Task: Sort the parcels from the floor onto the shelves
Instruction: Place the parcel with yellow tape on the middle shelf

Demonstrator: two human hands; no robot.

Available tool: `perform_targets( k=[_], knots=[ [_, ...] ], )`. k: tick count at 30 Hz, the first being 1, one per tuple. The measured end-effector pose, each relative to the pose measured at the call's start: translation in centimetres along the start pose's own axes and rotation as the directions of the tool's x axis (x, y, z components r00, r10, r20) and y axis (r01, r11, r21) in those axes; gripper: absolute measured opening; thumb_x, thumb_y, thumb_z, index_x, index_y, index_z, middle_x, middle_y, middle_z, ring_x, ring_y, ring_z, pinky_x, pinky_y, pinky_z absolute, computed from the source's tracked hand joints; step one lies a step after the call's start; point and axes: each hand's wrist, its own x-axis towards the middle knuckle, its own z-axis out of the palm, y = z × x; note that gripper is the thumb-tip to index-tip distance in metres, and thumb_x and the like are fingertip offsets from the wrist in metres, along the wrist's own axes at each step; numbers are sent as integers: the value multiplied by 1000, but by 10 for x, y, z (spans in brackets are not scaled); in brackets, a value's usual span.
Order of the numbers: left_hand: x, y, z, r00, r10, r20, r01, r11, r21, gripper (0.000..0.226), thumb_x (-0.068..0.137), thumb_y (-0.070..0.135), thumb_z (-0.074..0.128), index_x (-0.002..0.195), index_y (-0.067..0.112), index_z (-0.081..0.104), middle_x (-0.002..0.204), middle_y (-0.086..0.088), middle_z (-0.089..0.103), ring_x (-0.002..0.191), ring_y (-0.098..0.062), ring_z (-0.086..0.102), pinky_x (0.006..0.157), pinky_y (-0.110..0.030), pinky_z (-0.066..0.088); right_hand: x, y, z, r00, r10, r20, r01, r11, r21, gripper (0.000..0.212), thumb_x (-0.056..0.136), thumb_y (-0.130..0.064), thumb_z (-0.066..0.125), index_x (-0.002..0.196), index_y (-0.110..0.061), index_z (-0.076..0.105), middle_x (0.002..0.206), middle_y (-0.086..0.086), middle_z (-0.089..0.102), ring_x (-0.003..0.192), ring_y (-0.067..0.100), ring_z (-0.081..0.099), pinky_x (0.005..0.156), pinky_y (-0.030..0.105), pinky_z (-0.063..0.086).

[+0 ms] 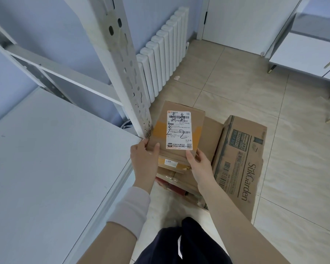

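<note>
Head view: left hand (pixel 144 157) and right hand (pixel 198 164) grip labelled parcel (pixel 177 130) just beside shelf post (pixel 122 73); SukGarden box (pixel 240 164) right.

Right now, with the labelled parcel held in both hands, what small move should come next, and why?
Probably draw the labelled parcel back and leftward, round the upright post, over the white shelf. The left hand and right hand grip its near end, it is raised above the floor pile, and the post stands close by its left edge.
</note>
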Motion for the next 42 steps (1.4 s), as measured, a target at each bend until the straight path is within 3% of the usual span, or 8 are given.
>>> perform_targets(
  k=[6,10,18,22,27,29,35,42],
  knots=[
    [-22,5,6,998,21,58,-12,988,-154,28,87,34,61,104,18,46,109,-3,53,101,-21,52,80,-29,41,-22,8,-19,998,-52,-32,52,999,6,57,93,-34,54,145,-23,34,140,-4,47,125,15,45,83,16,43],
    [-42,10,19,988,14,154,23,971,-240,38,86,38,62,112,18,42,108,3,55,100,-18,55,86,-32,44,-31,20,-39,989,-97,-112,98,995,7,56,92,-37,54,144,-27,35,141,-6,48,127,15,44,105,32,37],
    [-102,36,50,943,203,264,-124,949,-289,38,87,28,63,118,24,42,105,17,49,101,-5,49,88,-18,36,-73,46,-99,942,-201,-271,225,972,63,57,92,-42,52,144,-31,34,142,-11,47,126,8,48,107,28,37],
    [-139,50,76,885,311,347,-234,940,-248,53,89,32,59,138,19,42,131,7,52,118,-8,49,100,-24,39,-98,59,-142,903,-213,-374,278,951,131,48,94,-33,51,141,-30,40,129,-11,57,112,2,54,88,9,45],
    [-217,70,122,803,376,462,-281,923,-264,50,90,30,58,136,17,46,121,7,57,107,-7,53,92,-19,41,-141,91,-218,833,-190,-520,323,930,178,48,95,-30,51,142,-26,41,132,-8,57,116,5,53,83,5,44],
    [-258,75,142,754,409,514,-312,911,-268,43,90,28,58,131,16,50,111,9,58,99,-5,53,81,-11,40,-162,111,-254,799,-165,-579,334,921,199,49,94,-31,51,142,-26,40,134,-8,56,120,6,51,91,11,41],
    [-378,75,208,592,459,663,-393,882,-260,44,88,31,60,129,18,50,112,9,58,105,-10,55,87,-21,40,-236,175,-353,666,-53,-744,353,901,252,50,95,-30,51,143,-25,39,138,-7,52,125,7,48,95,18,36],
    [-496,77,264,277,525,805,-504,792,-343,42,89,31,59,126,13,53,118,2,62,106,-11,57,86,-23,44,-313,241,-428,473,108,-875,417,847,330,46,96,-28,49,141,-25,42,134,-7,55,125,7,48,93,15,36]
  ],
)
